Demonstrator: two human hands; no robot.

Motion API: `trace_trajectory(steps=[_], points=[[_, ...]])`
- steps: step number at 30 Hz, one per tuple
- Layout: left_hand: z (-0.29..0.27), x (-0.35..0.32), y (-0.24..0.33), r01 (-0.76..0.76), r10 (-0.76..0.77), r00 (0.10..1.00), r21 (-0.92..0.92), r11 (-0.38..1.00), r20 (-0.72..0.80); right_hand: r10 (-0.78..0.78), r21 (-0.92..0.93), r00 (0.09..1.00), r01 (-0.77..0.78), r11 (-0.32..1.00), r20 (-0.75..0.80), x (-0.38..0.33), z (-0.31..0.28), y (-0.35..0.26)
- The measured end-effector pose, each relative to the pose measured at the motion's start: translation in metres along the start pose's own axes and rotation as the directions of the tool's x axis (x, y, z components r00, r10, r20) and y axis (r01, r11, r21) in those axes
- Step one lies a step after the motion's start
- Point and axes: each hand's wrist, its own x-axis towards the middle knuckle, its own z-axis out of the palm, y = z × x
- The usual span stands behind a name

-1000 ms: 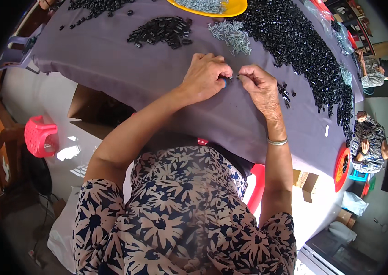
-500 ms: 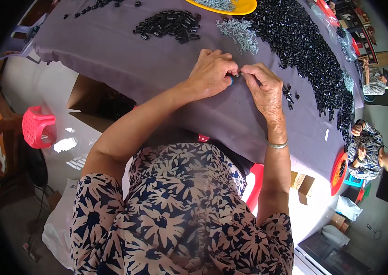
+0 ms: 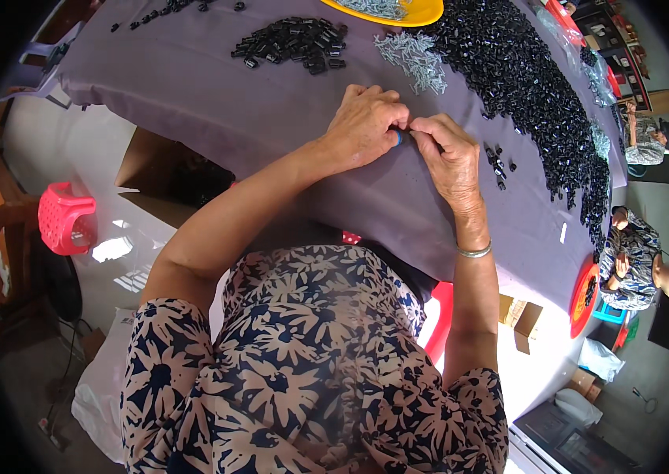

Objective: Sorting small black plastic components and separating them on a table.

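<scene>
My left hand [image 3: 364, 126] is closed in a pinch above the cloth, with a blue band [image 3: 397, 138] round one finger. A sliver of a small dark part shows at its fingertips; its shape is mostly hidden. Thumb and forefinger of my right hand [image 3: 450, 155] pinch together against the left fingertips, and what is in them is too small to make out. Beyond the hands lie a loose pile of silver screws [image 3: 413, 62] and a heap of small black parts [image 3: 291, 43]. A few more black parts [image 3: 499, 164] lie just right of my right hand.
A purple-grey cloth [image 3: 192, 95] covers the table. A large spread of black parts [image 3: 524, 95] runs down the right side. A yellow dish [image 3: 421, 14] of screws stands at the far edge. An open cardboard box [image 3: 141, 170] is below the left edge; another person [image 3: 635, 257] sits at the right.
My right hand has moved slightly left, closer against the left fingertips, and covers more of the small dark part. My left hand has hardly moved.
</scene>
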Motion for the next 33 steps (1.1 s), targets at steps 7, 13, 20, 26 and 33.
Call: trace_trajectory(steps=[7, 13, 20, 26, 33], points=[[-0.005, 0.003, 0.002, 0.035, -0.036, 0.998, 0.025, 0.999, 0.058, -0.045, -0.057, 0.997, 0.041, 0.998, -0.059, -0.001, 0.006, -0.002], [-0.016, 0.009, 0.001, -0.008, 0.007, 0.99, 0.005, 1.0, 0.142, -0.001, 0.0, 0.998, 0.001, 1.0, -0.058, -0.002, 0.005, -0.001], [-0.006, 0.012, 0.003, 0.081, -0.088, 0.987, 0.057, 0.995, 0.137, 0.062, -0.062, 0.992, -0.069, 0.996, -0.113, -0.013, 0.011, 0.007], [-0.02, 0.028, 0.01, 0.232, -0.238, 0.917, 0.057, 0.971, 0.319, 0.161, 0.032, 0.982, -0.159, 0.987, -0.101, -0.015, 0.013, 0.001], [-0.028, 0.05, 0.01, 0.413, -0.368, 0.796, 0.012, 0.911, 0.481, 0.193, 0.074, 0.977, -0.187, 0.98, -0.088, -0.008, 0.015, 0.01]])
